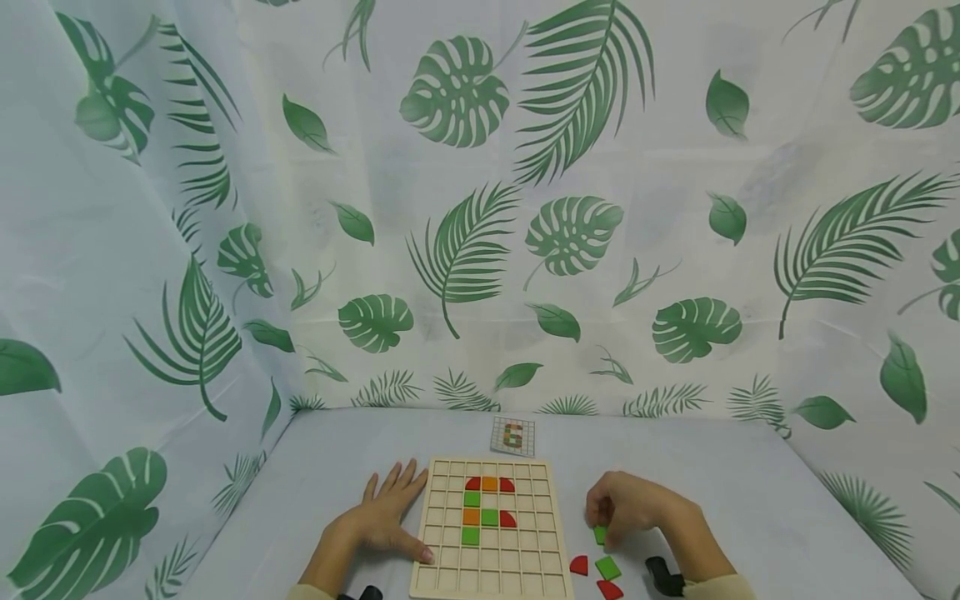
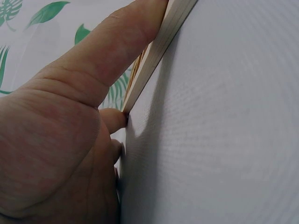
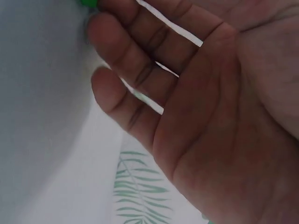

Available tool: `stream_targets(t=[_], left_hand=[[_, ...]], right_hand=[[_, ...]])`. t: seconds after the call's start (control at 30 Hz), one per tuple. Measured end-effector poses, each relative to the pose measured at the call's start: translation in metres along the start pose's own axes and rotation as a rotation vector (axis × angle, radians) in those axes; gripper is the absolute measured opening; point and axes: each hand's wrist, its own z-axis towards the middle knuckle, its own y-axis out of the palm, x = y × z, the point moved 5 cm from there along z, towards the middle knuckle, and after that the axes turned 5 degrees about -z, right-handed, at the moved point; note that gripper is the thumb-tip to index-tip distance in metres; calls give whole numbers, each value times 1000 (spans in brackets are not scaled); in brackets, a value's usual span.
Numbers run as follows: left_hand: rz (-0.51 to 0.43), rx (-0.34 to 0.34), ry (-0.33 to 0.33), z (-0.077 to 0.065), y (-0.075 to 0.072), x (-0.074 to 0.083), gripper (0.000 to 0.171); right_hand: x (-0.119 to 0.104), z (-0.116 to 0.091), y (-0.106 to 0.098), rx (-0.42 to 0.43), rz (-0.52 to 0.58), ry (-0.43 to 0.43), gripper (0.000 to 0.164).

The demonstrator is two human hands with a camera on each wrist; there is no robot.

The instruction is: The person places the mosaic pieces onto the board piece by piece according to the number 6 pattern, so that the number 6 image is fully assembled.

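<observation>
A wooden grid board [image 1: 525, 567] lies on the table with red quarter-round, orange square and green square tiles set in its cells. My left hand [image 1: 386, 512] rests at the board's left side with its fingers spread, the thumb lying on the frame; in the left wrist view the thumb [image 2: 117, 44] touches the board's edge [image 2: 156, 51]. To the right of the board, my right hand [image 1: 633, 508] pinches a green square tile [image 1: 601, 535] at the table surface. Only a corner of that green tile [image 3: 88, 2] shows in the right wrist view.
Nearer me lie a loose green square tile [image 1: 608, 568], a red quarter-round tile [image 1: 579, 565] and another red tile [image 1: 610, 590]. Behind the board is a small printed pattern card [image 1: 513, 436]. A leaf-patterned curtain [image 1: 480, 250] stands behind the table [image 1: 360, 442].
</observation>
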Motion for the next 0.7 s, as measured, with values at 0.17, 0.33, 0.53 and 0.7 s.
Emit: stream_targets(t=[0.17,0.33,0.53,0.7], left_hand=[[4,7,3,0,0,0,135],[0,5,2,-1,0,1,136],[-6,-1,4,-2,-1,2,136],[-10,1,-2,0,-1,1,136]], right_hand=[[0,3,2,18,-50,36,30],[-2,4,3,36,-89,36,28],[-6,6,4,60,-118,31,25],[-6,9,3,79,-129,40,22]])
